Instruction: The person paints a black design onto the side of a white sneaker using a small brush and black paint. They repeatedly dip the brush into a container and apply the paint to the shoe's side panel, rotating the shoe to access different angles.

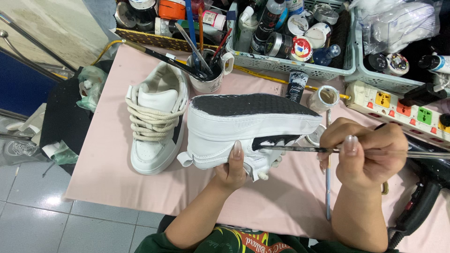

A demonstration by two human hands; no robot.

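Note:
My left hand (233,169) grips a white sneaker (234,129) from below and holds it on its side, black-painted sole up, over the pink table (108,168). My right hand (363,150) holds a thin paintbrush (300,149) level, its tip on a black painted patch on the shoe's side (274,141). A second white sneaker (157,122) with thick cream laces rests upright on the table to the left.
A mug (208,77) full of brushes stands behind the shoes. Plastic baskets (286,65) of paint bottles and tins line the back. A black paint tube (296,85), a small open jar (324,97), a power strip (398,103) and a black heat gun (422,197) sit at right.

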